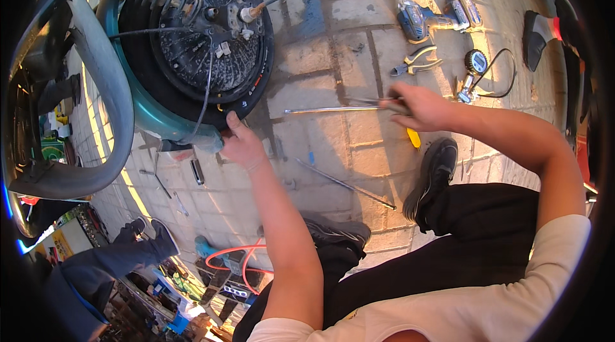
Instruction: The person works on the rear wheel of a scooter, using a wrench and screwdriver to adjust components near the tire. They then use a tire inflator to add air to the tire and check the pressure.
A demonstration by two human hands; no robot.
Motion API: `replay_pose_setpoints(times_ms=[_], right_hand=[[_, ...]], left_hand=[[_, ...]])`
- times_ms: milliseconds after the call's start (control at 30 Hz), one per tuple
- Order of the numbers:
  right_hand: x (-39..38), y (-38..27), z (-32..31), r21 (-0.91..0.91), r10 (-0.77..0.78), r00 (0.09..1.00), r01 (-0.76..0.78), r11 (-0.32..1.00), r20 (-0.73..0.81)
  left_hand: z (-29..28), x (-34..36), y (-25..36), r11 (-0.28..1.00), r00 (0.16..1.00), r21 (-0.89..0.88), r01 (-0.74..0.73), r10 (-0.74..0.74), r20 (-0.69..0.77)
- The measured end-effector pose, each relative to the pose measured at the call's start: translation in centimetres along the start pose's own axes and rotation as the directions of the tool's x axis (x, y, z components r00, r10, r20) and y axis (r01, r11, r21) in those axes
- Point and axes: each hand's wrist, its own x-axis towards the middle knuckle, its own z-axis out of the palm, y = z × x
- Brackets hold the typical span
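Note:
A scooter wheel with a black tyre [261, 63] and a dusty hub [192, 53] is at the upper left, partly inside a green mudguard [150, 127]. My left hand [245, 146] is closed at the mudguard's lower end, its thumb up by the tyre; the other fingers are partly hidden. Right of the wheel, my right hand [419, 108] is closed round long, thin metal tire levers [333, 110] that point left toward the wheel. Their ends inside the fingers are hidden. A similar metal bar [346, 183] lies on the paving below, and a yellow piece [414, 138] shows under my right hand.
A cordless impact wrench [435, 18], pliers [416, 62] and a tyre gauge with hose [475, 63] lie at the upper right. A T-handled wrench [155, 172] lies lower left, near a red hose [240, 251]. Another person's legs [109, 265] are at the left.

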Motion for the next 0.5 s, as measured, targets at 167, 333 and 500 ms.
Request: replay_pose_setpoints(times_ms=[167,333,500], right_hand=[[12.5,-6.4,7.3,0.091,-0.311,0.948,0.317,0.944,-0.074],[17.3,-8.5,11.9,0.281,-0.323,0.945,0.324,0.903,-0.049],[18.5,-8.8,13.3,0.388,-0.322,0.937,0.348,0.854,-0.133]], left_hand=[[0.0,0.4,0.1,0.991,0.993,0.08,-0.103,0.107,-0.05],[-0.2,0.1,-0.1,0.994,0.993,-0.001,0.11,-0.11,0.05],[0.1,0.0,-0.9,0.993,0.994,-0.046,0.106,-0.105,0.038]])
